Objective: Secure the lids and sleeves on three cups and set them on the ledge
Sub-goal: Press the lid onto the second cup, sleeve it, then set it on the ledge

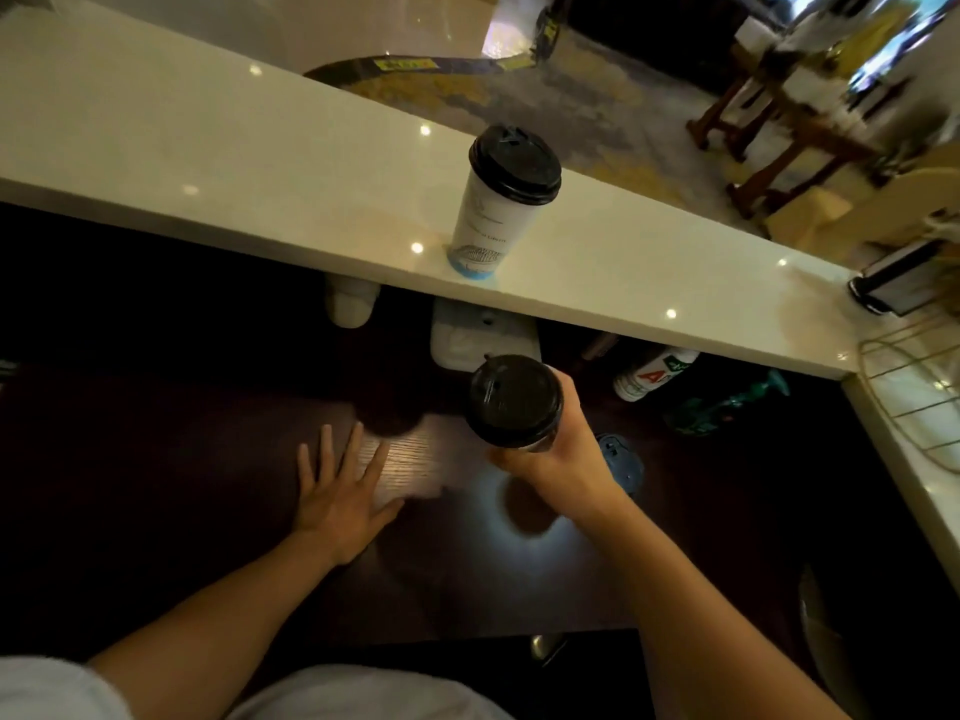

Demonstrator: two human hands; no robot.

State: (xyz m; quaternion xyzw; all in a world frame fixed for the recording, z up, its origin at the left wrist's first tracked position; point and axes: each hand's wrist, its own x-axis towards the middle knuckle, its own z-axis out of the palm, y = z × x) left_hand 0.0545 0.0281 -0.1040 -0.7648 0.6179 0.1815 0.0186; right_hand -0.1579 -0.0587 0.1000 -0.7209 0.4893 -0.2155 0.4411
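Note:
A white paper cup (483, 220) with a black lid stands upright on the pale stone ledge (218, 163). Below the ledge, my right hand (563, 454) is wrapped around a second cup (515, 402) whose black lid faces the camera; the cup's body is mostly hidden under the lid and my fingers. It hangs above the dark wooden counter (415, 459). My left hand (340, 485) lies flat on that counter with its fingers spread and nothing in it.
Under the ledge sit a white container (483, 335), a small white cup (350, 304), a labelled bottle (654, 374) and a green spray bottle (727, 405). A wire basket (914, 402) and a dark napkin holder (898, 283) stand at the right end.

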